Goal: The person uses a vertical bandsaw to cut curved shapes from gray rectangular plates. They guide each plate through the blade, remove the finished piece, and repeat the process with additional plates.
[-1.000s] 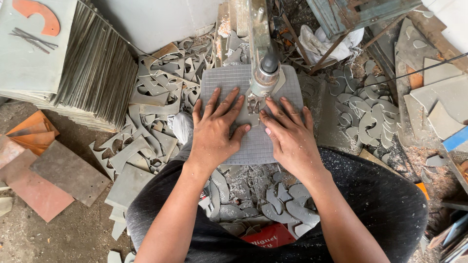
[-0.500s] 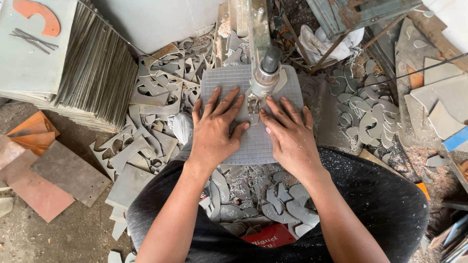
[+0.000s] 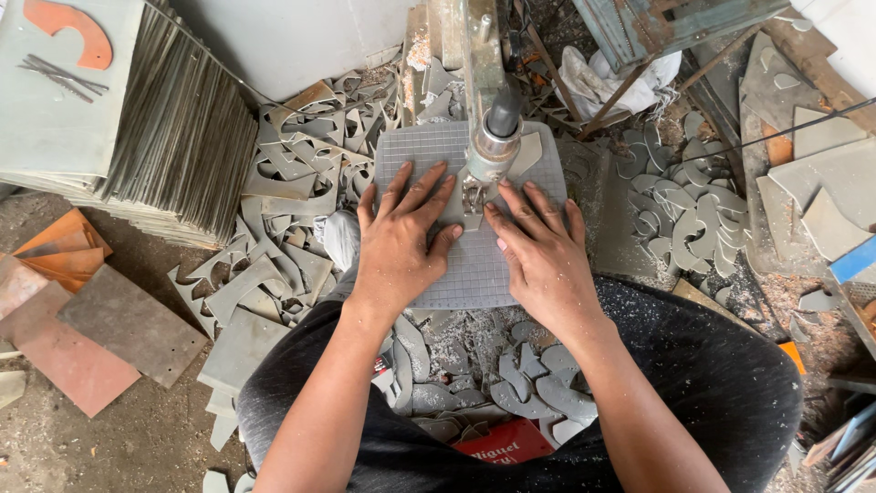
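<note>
A grey grid-marked sheet lay flat on the small work surface of an upright cutting machine, directly in front of the person and above their lap. The left hand rested palm-down on the left half of the sheet, fingers spread and pointing toward the machine, thumb angled in toward the centre. The right hand lay palm-down on the right half, fingers likewise spread, its fingertips just beside the machine's metal foot. Both hands pressed flat on the sheet; neither pinched nor gripped anything. The machine's grey cylindrical head and vertical post stood between the two sets of fingertips, touching the far part of the sheet. Below the sheet, curved grey cut-out pieces were heaped in the person's lap against dark clothing. To the left of the machine lay a pile of grey offcuts with shaped holes. Further left stood a stack of thin grey sheets, seen edge-on, with an orange curved piece on a pale board at its top. Reddish-brown tiles lay on the ground at lower left. To the right, more curved grey cut-outs were scattered near a white rag.
</note>
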